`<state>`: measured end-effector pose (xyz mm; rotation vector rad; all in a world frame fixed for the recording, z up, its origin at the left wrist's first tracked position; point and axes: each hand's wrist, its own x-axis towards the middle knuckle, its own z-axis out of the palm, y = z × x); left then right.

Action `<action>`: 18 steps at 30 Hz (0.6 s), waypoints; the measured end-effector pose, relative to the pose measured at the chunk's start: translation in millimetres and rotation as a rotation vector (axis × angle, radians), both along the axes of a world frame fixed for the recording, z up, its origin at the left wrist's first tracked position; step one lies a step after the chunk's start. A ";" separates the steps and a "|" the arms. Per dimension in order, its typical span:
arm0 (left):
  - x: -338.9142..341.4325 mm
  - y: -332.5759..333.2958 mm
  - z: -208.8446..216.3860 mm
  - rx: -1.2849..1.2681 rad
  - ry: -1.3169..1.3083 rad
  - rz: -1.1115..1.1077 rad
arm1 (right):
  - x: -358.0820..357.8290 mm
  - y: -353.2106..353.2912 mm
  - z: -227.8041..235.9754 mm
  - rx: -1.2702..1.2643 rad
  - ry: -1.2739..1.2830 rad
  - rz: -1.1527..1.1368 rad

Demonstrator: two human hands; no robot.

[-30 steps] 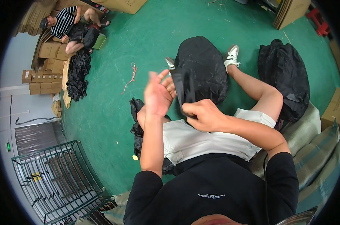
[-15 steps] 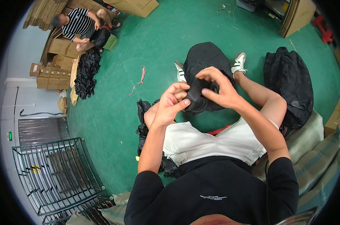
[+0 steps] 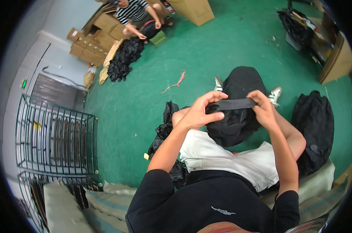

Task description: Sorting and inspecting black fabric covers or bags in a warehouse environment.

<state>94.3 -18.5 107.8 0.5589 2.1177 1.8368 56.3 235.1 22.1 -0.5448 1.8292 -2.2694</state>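
Barred frames: at least one green metal frame (image 3: 55,134), standing at the far left.
Pale sacks: at least two pale sacks (image 3: 108,202) below the frame, overlapping.
Cartons: at least six brown cartons (image 3: 92,58), stacked by the wall.
Loose black pile: one heap of crumpled black material (image 3: 125,58), near the co-worker.
Co-worker: one person in a striped shirt (image 3: 131,12), seated low, both hands at dark material.
Red string: one pinkish-red string (image 3: 180,80), lying on the green floor (image 3: 207,50).
Dark crumpled stuff: one black heap (image 3: 160,134) beside the wearer's left leg.
Hands at work: two, the left hand (image 3: 202,111) and the right hand (image 3: 262,109).
Straps: one black strap (image 3: 235,104), spanning from hand to hand.
Shoes: two white shoes (image 3: 275,96) with dark stripes, on either side of the nearer bundle.
Black bundles: two; the nearer bundle (image 3: 244,81) between the legs, the farther bundle (image 3: 314,134) beyond the right leg.
Strap's place: above the nearer bundle, in front of the wearer's lap; whether it joins the bundle, I cannot tell.
Strap's look: flat, dark, smooth, drawn nearly straight; its left end lies partly hidden.
Left grip: fingers above, thumb below, around the strap's end; whether they press it, I cannot tell.
Right grip: thumb and fingers pinch the strap's right end.
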 end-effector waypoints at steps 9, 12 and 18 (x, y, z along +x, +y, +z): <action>10.0 -28.9 -14.9 -0.270 -0.083 -0.106 | 20.0 27.0 60.4 0.071 -0.357 0.526; 13.7 -30.6 -26.0 0.154 -0.348 -0.241 | 16.9 36.3 40.5 0.063 -0.350 0.622; 23.6 -9.2 -48.9 0.729 -0.737 -0.255 | 31.5 46.7 20.7 -0.431 -0.425 0.791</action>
